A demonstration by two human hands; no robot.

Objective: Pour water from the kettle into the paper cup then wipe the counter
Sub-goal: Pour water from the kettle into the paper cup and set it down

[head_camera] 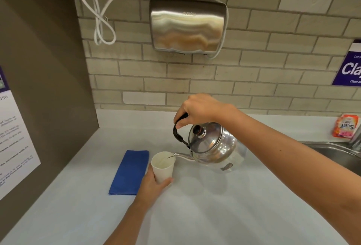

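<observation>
My right hand (197, 108) grips the black handle of the steel kettle (213, 147), holding it tilted above the pale counter (214, 215) with its thin spout reaching left over the rim of the paper cup (162, 166). My left hand (154, 184) is wrapped around the lower part of the white cup, which leans slightly toward the spout near the middle of the counter. I cannot tell from here whether water is running from the spout or how full the cup is. A folded blue cloth (130, 172) lies flat on the counter just left of the cup, its near right corner hidden behind my left hand. On the tiled wall at the far side hangs a metal hand dryer (187, 25) with a looped white cord (101, 14). At far right, an orange packet (346, 126) stands by the edge of a steel sink (336, 152).
</observation>
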